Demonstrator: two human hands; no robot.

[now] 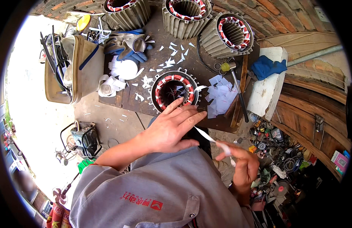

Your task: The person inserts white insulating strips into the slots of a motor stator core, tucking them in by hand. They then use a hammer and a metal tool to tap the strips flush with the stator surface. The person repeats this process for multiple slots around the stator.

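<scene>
A motor stator (156, 80) stands on the dark table before me, its red winding ring (159, 86) bound with white tape. My left hand (170, 126) lies over the stator's near edge, fingers stretched out and the fingertips touching the winding. The hand hides that part of the ring. Between the thumb and fingers of my right hand (242, 161), off the near right side of the table, is pinched a white tape (205, 135). The strip runs taut up to the left hand and goes out of sight beneath it.
Three finned motor housings (221, 41) with wound rings line the back. Loose white paper pieces (223, 93) lie right, beside a hammer (240, 93). Left are work gloves (126, 43), a tape roll (106, 89) and a tool-filled bucket (84, 64). A blue glove (268, 67) rests on a white block.
</scene>
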